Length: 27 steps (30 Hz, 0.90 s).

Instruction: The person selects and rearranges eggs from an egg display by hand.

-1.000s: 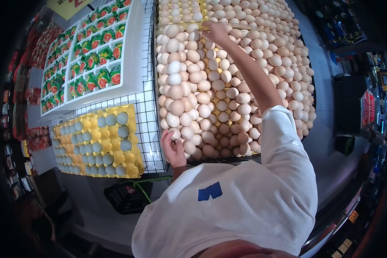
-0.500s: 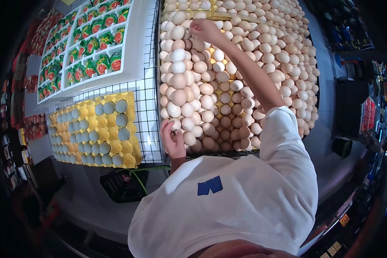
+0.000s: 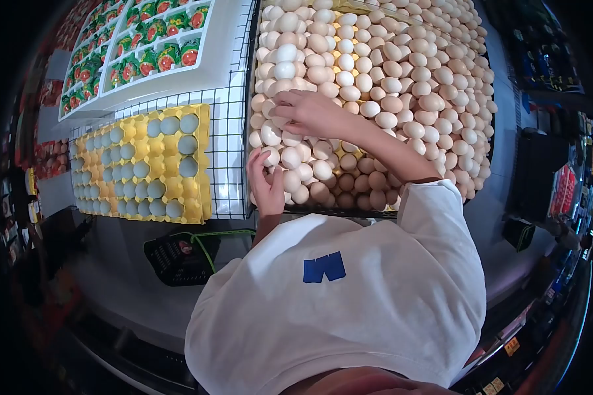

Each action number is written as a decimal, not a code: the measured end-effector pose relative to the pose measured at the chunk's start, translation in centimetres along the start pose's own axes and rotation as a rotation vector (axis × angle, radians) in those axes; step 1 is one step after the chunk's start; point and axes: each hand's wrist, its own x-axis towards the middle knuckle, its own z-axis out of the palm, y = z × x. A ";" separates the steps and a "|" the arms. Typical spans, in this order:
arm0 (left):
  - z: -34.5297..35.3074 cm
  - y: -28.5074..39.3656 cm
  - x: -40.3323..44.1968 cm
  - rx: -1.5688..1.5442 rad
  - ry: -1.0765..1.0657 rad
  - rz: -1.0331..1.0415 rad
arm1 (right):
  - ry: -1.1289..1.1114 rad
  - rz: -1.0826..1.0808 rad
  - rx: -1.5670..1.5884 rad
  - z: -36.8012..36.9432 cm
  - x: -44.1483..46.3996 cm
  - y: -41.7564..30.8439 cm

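Note:
A large bed of brown and cream eggs (image 3: 428,102) fills the display, with yellow tray (image 3: 354,105) showing between some rows. Near its front left corner, my left hand (image 3: 266,184) has its fingers curled around a pale egg (image 3: 269,157). My right hand (image 3: 306,113) reaches across the left part of the bed, fingers bent around an egg (image 3: 279,117) that they partly cover. Other eggs lie between and around both hands.
Left of the bed, yellow trays (image 3: 204,155) hold bluish eggs on a white, black-gridded surface (image 3: 227,131). A white crate (image 3: 201,66) of green-and-red packs stands behind. Below is a black basket (image 3: 178,257) with a green handle. A dark basket (image 3: 519,234) stands at right.
My right hand has come from the far left part of the egg bed toward me, close to my left hand. My left hand stays at the front corner. The view has shifted.

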 end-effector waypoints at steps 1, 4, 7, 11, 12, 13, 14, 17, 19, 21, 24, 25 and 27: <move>0.1 0.0 0.0 0.009 0.000 0.012 | 0.000 -0.040 -0.067 0.3 -0.2 -0.2; 0.2 -0.1 -0.1 -0.027 0.002 0.004 | 0.001 -0.089 -0.196 1.0 -0.4 0.1; 0.0 -0.2 0.0 -0.080 -0.050 -0.033 | 0.053 -0.151 -0.273 1.4 -0.3 0.9; 0.1 0.1 0.0 -0.122 -0.016 -0.003 | -0.027 -0.107 -0.172 -0.6 -0.6 0.7; 0.1 0.0 0.0 -0.120 -0.015 -0.011 | 0.056 -0.049 -0.133 -1.6 -0.9 1.0; 0.1 0.1 0.0 -0.122 -0.016 -0.012 | 0.138 0.010 -0.094 -2.6 -1.3 1.3; 0.0 0.3 0.0 -0.077 -0.019 -0.010 | 0.207 0.072 -0.096 -3.6 -1.6 2.5; 0.0 0.8 0.0 -0.036 -0.020 -0.011 | 0.376 0.366 -0.095 -7.4 -3.2 7.7; 0.0 0.7 0.0 -0.042 -0.017 -0.009 | 0.541 0.485 -0.243 -9.3 -4.9 13.3; 0.1 0.4 0.0 -0.053 -0.011 0.002 | 0.587 0.589 -0.294 -11.1 -6.5 17.7; 0.1 0.6 0.0 -0.045 -0.009 -0.004 | 0.525 0.790 -0.382 -12.6 -7.8 21.3; 0.0 0.7 0.0 -0.046 -0.007 -0.003 | 0.442 0.824 -0.435 -12.8 -7.8 21.8; 0.0 1.1 0.1 -0.003 -0.017 -0.019 | 0.357 0.853 -0.488 -12.7 -7.9 22.6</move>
